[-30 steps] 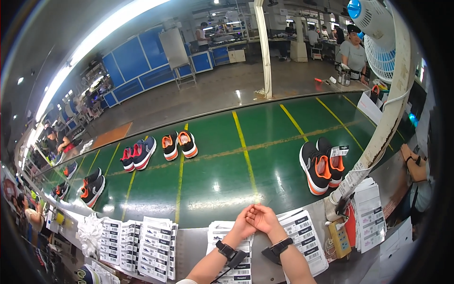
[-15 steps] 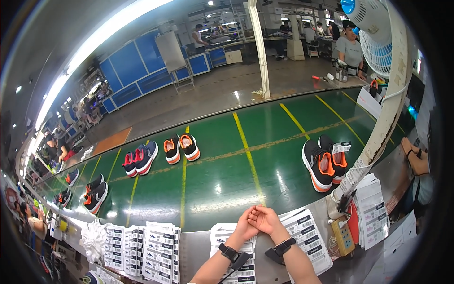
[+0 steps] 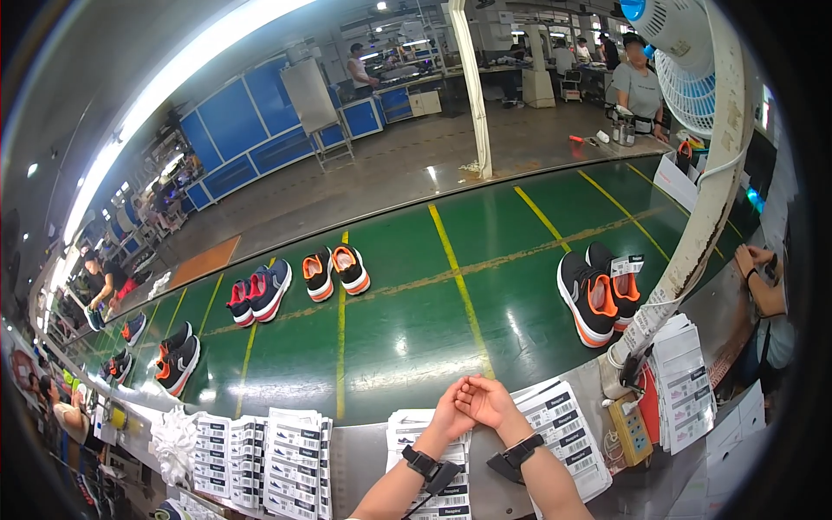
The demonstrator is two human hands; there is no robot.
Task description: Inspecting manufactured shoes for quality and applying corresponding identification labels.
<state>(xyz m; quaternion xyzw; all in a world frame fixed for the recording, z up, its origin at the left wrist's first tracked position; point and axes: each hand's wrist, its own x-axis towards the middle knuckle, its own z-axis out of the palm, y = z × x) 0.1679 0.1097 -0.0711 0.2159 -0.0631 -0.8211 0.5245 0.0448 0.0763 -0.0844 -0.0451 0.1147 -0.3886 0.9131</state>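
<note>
The fingers of the left hand point(image 3: 448, 414) and right hand point(image 3: 487, 400) lie curled together, one hand folded against the other, and nothing shows clamped between them; whether a small scrap sits inside I cannot tell. Both hands hover at the far edge of the grey steel counter point(image 3: 364, 455), just above the white printed label sheets point(image 3: 563, 425), which lie fanned beneath and to the right of the wrists. More stacks of white label sheets point(image 3: 260, 451) lie to the left. Beyond the hands runs the glossy green conveyor belt point(image 3: 407, 321), carrying a black and orange pair of sneakers point(image 3: 598, 290) at far right and an orange and black pair point(image 3: 336, 272) farther left. A likely risk: a wrist brushing the loose sheets could push them onto the belt.
</note>
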